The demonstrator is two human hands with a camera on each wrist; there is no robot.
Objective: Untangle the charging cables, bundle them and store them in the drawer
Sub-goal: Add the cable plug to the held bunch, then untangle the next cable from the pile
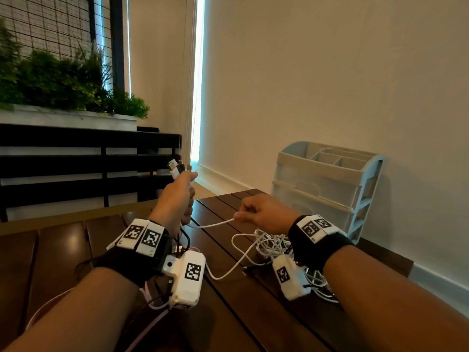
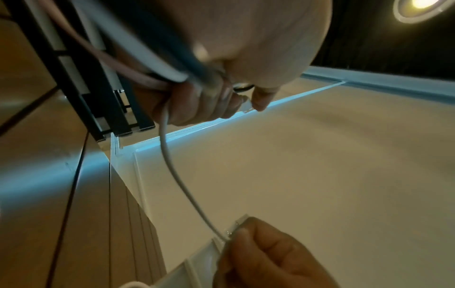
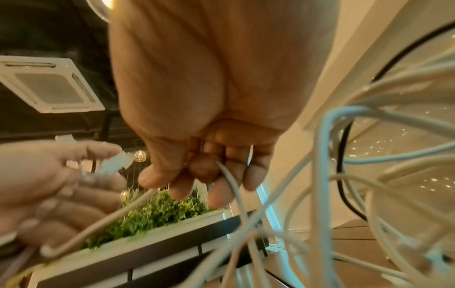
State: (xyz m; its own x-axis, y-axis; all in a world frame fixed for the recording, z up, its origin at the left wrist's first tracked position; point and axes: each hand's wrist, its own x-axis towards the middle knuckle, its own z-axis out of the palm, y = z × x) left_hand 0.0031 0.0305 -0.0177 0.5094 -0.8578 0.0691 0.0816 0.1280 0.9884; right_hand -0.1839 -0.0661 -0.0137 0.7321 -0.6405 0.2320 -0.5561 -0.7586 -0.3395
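- Two hands are up over the dark wooden table (image 1: 76, 240), and between them we hold one white cable (image 1: 215, 224) stretched taut
- Our left hand (image 1: 177, 196), at about 11 o'clock from the right, has its fingers curled round a cluster of connector plugs (image 1: 175, 167) that stick out of the top of the fist
- Our right hand (image 1: 264, 212) pinches the same white cable between thumb and curled fingers (image 3: 221, 187)
- The tangle of white cables (image 1: 274, 243) lies on the table just under our right wrist, at 5 o'clock from the right hand
- The pale plastic drawer unit (image 1: 327, 184) stands against the wall at 2 o'clock, its drawers closed
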